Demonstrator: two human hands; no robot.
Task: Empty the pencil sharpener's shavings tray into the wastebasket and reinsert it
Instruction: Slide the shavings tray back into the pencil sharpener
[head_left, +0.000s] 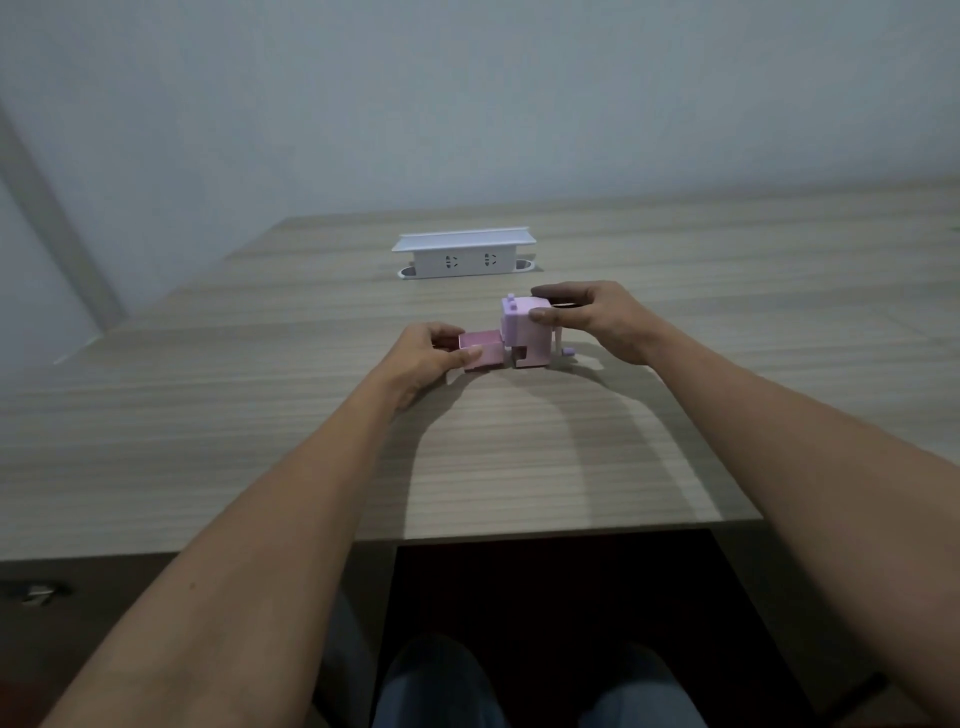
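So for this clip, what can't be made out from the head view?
- Wastebasket: nowhere in the head view, so its place is unknown.
- Shavings tray: partly covered by the left hand; too small and blurred to tell whether it holds shavings.
- Pencil sharpener: its far side is hidden by the right hand.
- Whether the tray is going in or out: one frame cannot show.
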